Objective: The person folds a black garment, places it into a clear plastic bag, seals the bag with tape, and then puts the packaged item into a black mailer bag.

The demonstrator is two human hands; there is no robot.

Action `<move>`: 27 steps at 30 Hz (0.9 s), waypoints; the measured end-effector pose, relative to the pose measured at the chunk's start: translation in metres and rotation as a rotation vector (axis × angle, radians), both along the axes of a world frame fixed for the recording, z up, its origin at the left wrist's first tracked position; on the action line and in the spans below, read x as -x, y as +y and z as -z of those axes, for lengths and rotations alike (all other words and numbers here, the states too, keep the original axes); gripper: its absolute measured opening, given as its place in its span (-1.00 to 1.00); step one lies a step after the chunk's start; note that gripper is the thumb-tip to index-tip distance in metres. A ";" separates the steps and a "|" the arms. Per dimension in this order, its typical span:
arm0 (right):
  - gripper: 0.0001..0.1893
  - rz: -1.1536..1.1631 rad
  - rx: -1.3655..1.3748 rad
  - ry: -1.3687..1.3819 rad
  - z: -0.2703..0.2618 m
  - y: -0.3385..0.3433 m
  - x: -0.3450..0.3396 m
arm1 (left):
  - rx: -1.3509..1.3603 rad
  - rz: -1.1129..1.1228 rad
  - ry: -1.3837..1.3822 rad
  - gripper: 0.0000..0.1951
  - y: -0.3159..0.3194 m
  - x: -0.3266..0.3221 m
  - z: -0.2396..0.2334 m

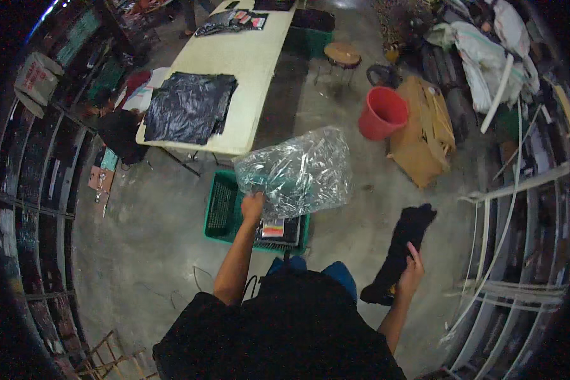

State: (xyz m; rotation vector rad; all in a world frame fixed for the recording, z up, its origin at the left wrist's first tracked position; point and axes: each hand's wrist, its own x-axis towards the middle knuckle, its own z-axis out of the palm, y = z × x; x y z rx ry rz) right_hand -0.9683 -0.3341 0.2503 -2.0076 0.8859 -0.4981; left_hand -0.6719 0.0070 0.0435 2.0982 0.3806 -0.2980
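Observation:
My left hand (pixel 252 207) grips one corner of a large clear plastic bag (pixel 308 173), which spreads out to the right. Under it stands a green plastic basket (pixel 210 232) on the floor, partly covered by the bag. Inside the basket lies a dark packet with a colored label (pixel 273 228). Off to my right side, my right hand (pixel 411 273) holds a long folded black cloth item (pixel 399 242) by its edge. Its exact kind cannot be told. The two hands are well apart.
Ahead is a long cream table (pixel 247 52) bearing flat black plastic bags (pixel 190 107) and labelled packets (pixel 232 21). To the right stand a red bucket (pixel 382 114), a cardboard box (pixel 422 133) and a round stool (pixel 343 54). Racks (pixel 38 209) line the left side.

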 end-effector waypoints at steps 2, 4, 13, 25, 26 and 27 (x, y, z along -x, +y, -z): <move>-0.62 0.116 -0.017 0.059 -0.013 -0.034 -0.032 | -0.007 -0.052 -0.066 -0.61 -0.019 -0.037 -0.023; -0.62 0.107 0.026 0.057 0.000 -0.078 -0.061 | 0.047 -0.004 -0.229 -0.61 -0.035 -0.077 -0.026; -0.62 -0.128 0.023 0.111 0.050 -0.267 -0.299 | 0.015 0.007 -0.018 -0.38 -0.133 -0.321 -0.038; -0.61 -0.695 0.149 -0.021 0.057 -0.323 -0.700 | -0.201 -0.263 0.152 -0.38 -0.093 -0.423 -0.082; -0.60 -0.803 0.160 -0.031 0.051 -0.309 -0.733 | -0.199 -0.317 0.161 -0.37 -0.070 -0.425 -0.074; -0.59 -0.844 0.120 -0.025 0.045 -0.292 -0.762 | -0.276 -0.324 0.064 -0.36 -0.050 -0.425 -0.065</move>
